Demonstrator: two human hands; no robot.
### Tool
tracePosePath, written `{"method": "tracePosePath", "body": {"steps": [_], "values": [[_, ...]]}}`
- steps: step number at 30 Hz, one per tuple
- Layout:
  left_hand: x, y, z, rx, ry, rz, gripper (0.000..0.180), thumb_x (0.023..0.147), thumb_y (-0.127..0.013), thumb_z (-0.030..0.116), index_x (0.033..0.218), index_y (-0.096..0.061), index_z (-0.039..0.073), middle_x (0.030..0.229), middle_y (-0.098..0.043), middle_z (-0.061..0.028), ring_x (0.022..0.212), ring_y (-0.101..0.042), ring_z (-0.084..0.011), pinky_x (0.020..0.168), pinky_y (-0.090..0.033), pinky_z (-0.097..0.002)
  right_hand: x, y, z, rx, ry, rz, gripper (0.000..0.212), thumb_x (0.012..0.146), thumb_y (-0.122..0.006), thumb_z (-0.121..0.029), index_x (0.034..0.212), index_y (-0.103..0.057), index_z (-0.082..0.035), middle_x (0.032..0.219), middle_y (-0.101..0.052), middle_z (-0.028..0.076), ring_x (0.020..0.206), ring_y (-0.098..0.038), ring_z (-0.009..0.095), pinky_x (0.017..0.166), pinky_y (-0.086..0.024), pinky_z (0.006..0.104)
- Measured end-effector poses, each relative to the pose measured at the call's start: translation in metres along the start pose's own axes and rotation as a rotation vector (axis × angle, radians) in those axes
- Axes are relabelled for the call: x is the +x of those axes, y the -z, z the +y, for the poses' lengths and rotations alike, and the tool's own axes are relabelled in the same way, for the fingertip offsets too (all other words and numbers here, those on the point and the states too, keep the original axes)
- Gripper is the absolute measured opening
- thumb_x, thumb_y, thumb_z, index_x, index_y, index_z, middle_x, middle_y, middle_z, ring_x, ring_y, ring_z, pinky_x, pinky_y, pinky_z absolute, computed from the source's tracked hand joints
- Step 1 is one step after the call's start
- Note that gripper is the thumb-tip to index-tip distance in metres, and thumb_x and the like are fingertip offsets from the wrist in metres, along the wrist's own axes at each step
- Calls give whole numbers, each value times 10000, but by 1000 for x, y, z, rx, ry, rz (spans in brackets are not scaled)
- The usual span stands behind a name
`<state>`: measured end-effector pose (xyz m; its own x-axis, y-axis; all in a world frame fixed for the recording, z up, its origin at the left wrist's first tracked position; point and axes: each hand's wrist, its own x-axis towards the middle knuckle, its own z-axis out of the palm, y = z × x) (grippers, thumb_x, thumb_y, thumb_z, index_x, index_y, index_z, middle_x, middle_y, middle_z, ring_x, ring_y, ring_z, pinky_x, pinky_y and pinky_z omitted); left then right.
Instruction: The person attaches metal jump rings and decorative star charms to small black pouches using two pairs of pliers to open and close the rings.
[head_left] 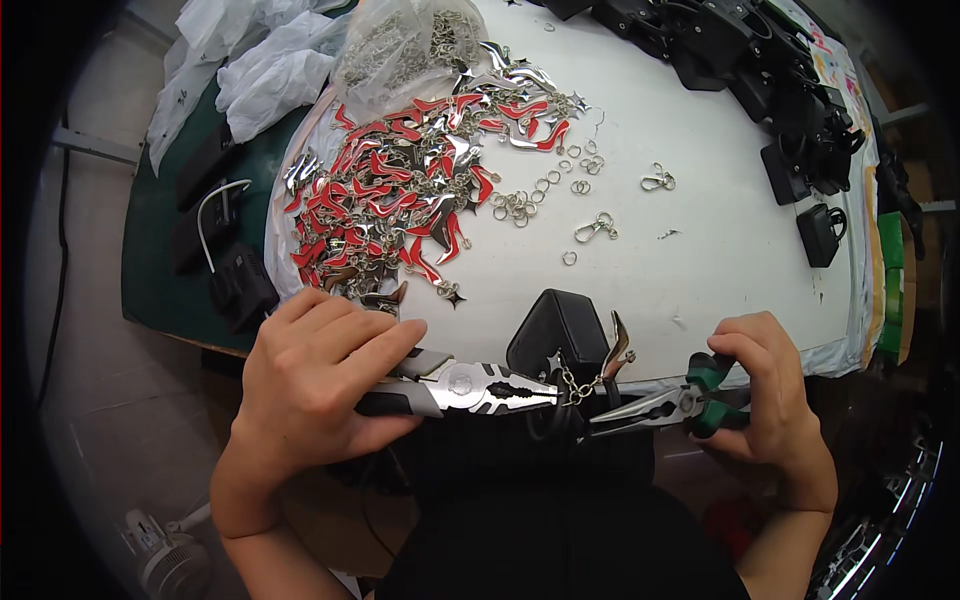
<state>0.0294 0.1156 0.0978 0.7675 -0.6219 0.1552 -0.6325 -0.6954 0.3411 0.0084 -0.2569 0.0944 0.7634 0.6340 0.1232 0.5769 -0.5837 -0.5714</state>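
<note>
My left hand (pixel 325 380) is closed around the grey and black handles of a pair of pliers (pixel 465 387). Their jaw tips are at a short silver chain (pixel 574 388). In my right hand (pixel 772 385) are long-nose pliers (pixel 685 403) with green and black handles, jaws pointing left just below the chain. A shoe-shaped metal charm (pixel 616 350) stands at the chain's right end, and a small star seems to be at its left. Behind them a black wedge-shaped case (pixel 555 330) sits at the table's near edge. Whether either jaw grips a link is too small to tell.
A heap of red and silver shoe charms (pixel 385 195) covers the table's left side, below a clear bag of chains (pixel 410 55). Loose rings (pixel 515 207) and a clasp (pixel 597 228) lie mid-table. Black cases (pixel 725 50) crowd the far right; white bags (pixel 270 75) lie far left.
</note>
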Motion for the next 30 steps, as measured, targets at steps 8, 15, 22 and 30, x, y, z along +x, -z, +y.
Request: {"method": "tracePosePath", "body": {"steps": [8, 15, 22, 30], "values": [[-4, 4, -4, -17, -21, -16, 469, 513, -831, 215, 913, -668, 34, 793, -675, -63, 689, -643, -243, 638, -467, -369, 11, 0, -16, -291, 45, -29, 731, 601, -859, -313, 1173, -557, 28, 1022, -571, 155, 803, -574, 311, 685, -476, 418], [-15, -10, -5, 51, -44, 79, 531, 542, -845, 297, 960, -661, 25, 880, -654, -67, 738, -634, -254, 657, -477, -370, 6, -10, -24, -228, -60, -62, 684, 590, -879, -253, 1131, -580, 39, 978, -588, 152, 751, -580, 294, 627, -483, 384], [-14, -19, -1, 59, -26, 160, 553, 602, -831, 305, 998, -645, -34, 886, -660, -119, 736, -640, -296, 662, -490, -396, 2, -20, -28, -180, -133, -16, 692, 598, -884, -201, 1160, -565, 46, 975, -606, 155, 795, -613, 314, 665, -513, 388], [-12, -14, 0, 144, -64, 191, 607, 522, -848, 273, 1009, -662, -40, 939, -666, -131, 765, -646, -290, 653, -480, -387, 0, -21, -26, -99, -173, -9, 674, 614, -881, -207, 1162, -572, 33, 975, -610, 160, 809, -619, 326, 676, -518, 390]]}}
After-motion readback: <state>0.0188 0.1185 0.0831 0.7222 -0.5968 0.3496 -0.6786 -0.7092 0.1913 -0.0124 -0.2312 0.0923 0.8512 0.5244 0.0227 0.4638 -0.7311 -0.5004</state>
